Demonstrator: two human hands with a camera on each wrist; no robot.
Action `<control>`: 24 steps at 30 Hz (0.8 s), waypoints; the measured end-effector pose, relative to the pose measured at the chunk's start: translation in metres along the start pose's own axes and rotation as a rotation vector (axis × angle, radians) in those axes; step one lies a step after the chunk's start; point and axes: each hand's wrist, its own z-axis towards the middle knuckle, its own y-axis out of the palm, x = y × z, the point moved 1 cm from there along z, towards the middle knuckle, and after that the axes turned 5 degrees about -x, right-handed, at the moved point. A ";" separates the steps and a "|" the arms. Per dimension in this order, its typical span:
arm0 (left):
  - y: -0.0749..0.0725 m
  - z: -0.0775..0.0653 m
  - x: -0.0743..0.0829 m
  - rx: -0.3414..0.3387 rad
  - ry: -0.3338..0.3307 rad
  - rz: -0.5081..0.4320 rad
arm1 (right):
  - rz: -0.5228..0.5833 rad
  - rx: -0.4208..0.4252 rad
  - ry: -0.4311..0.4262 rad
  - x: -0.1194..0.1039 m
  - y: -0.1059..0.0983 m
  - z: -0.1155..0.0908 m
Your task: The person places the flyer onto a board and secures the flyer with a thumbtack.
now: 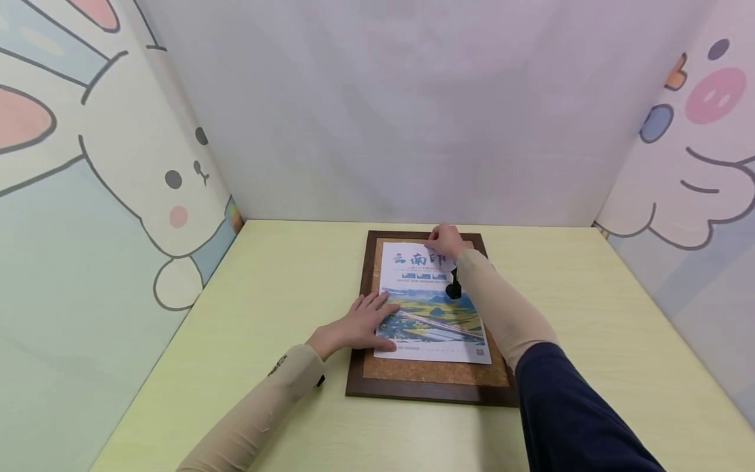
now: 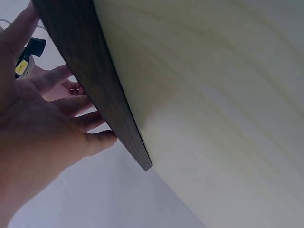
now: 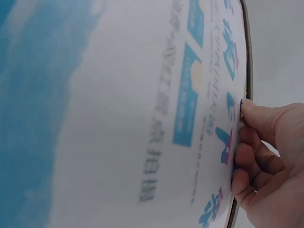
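Observation:
A printed poster (image 1: 433, 328) with Chinese characters and a landscape picture lies on a cork board (image 1: 425, 371) with a dark brown wooden frame (image 1: 430, 391). My left hand (image 1: 358, 324) rests spread over the poster's lower left edge, its fingers fairly straight. In the left wrist view, that hand's fingers (image 2: 97, 137) show beyond the frame's side. At the poster's top edge is my right hand (image 1: 447, 241), thumb and curled fingers together. The right wrist view shows a small dark blue pin-like piece (image 3: 242, 103) at its thumb tip; its exact kind is unclear.
The board lies flat on a pale yellow wooden table (image 1: 271, 282). A plain light curtain-like wall (image 1: 413, 118) stands behind it, and cartoon-printed panels (image 1: 118, 229) flank both sides. A small black device (image 1: 453, 288) hangs at the right wrist, over the poster.

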 end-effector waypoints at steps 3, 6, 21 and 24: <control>0.000 0.000 0.001 -0.003 0.010 -0.004 | -0.001 -0.008 0.036 -0.002 -0.003 -0.002; -0.001 0.002 0.001 -0.004 0.023 -0.002 | -0.001 -0.011 0.079 -0.002 -0.007 -0.006; -0.004 0.001 -0.013 -0.016 -0.018 0.015 | -0.027 0.058 -0.069 -0.007 -0.016 -0.032; -0.010 -0.003 -0.021 0.012 -0.021 -0.016 | -0.091 0.085 -0.182 -0.013 -0.026 -0.045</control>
